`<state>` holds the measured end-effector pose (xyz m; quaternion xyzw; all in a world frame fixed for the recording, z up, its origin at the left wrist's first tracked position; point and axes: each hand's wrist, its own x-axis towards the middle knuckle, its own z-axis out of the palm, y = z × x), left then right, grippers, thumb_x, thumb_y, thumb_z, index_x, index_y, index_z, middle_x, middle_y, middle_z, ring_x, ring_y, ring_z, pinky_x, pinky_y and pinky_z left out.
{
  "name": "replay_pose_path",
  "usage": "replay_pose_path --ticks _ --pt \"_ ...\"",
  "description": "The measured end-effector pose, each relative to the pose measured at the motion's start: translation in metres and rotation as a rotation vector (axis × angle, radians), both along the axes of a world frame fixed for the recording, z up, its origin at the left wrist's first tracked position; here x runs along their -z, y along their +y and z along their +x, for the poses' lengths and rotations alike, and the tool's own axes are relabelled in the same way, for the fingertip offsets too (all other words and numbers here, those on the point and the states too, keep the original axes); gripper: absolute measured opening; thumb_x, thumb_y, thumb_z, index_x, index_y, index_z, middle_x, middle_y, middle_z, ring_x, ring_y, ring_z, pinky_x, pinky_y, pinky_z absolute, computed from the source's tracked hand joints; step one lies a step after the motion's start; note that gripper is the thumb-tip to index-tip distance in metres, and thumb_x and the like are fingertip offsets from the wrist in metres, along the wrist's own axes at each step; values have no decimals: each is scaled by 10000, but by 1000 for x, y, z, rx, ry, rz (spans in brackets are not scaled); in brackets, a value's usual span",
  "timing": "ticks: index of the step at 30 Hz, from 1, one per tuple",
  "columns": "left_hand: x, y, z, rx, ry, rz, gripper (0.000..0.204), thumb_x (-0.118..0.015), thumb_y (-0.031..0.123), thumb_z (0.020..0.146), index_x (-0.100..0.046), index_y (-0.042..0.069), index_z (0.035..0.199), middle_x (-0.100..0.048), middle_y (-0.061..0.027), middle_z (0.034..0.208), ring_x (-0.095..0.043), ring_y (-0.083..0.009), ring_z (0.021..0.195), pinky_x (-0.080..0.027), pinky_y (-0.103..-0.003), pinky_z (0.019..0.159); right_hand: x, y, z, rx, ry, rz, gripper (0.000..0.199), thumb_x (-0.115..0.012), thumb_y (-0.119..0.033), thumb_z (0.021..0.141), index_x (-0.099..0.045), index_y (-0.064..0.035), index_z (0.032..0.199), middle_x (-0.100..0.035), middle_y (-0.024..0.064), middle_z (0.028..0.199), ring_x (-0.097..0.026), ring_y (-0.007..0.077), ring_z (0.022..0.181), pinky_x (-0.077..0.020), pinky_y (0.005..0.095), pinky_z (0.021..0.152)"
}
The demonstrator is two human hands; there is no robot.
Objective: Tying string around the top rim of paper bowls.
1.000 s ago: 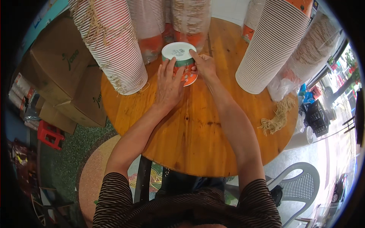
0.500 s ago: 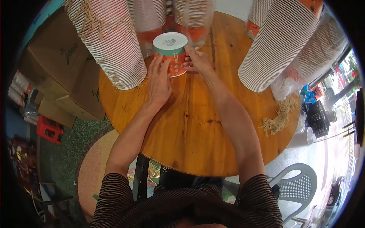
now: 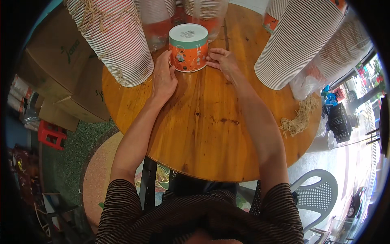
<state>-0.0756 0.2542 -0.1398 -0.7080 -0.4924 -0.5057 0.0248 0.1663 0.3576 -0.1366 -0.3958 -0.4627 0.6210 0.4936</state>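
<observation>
An orange paper tub (image 3: 189, 57) with a green band stands upside down near the far middle of the round table, its white base facing up. My left hand (image 3: 164, 79) is at its lower left side, fingers stretched out and thumb near the bottom rim. On the opposite side, my right hand (image 3: 224, 63) has its fingers spread toward the tub, the fingertips close to its wall. Whether the fingertips touch the tub, I cannot tell. Neither hand is wrapped round it.
Tall leaning stacks of nested paper tubs (image 3: 115, 44) (image 3: 298, 46) rise at left and right, with bagged stacks (image 3: 156, 30) behind. Tan strings (image 3: 301, 118) lie at the right table edge (image 3: 239, 177). Cardboard boxes (image 3: 61, 77), a red stool (image 3: 52, 135) and a grey chair (image 3: 319, 191) surround the table.
The tub sits slightly farther away and to the right, and a different part of its print faces me. My right hand has come down from its upper edge, and both hands have loosened.
</observation>
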Motion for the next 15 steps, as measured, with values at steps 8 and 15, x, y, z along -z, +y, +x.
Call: replay_pose_path --ticks 8,15 --pt "8 1 1 33 -13 -35 564 -610 -112 911 -468 -16 1449 -545 -242 1416 -531 -409 1345 -429 -453 1147 6 -8 -22 54 -61 76 408 -656 5 985 -543 60 1374 -602 172 1288 -716 254 1052 -640 360 938" --pt "12 -2 12 52 8 -87 575 -630 -92 903 -455 -16 1446 -544 -265 1388 -531 -450 1305 -440 -477 1113 -26 -41 36 508 -953 622 401 -719 -45 922 -634 -30 1314 -687 144 1132 -719 236 997 -580 397 738"
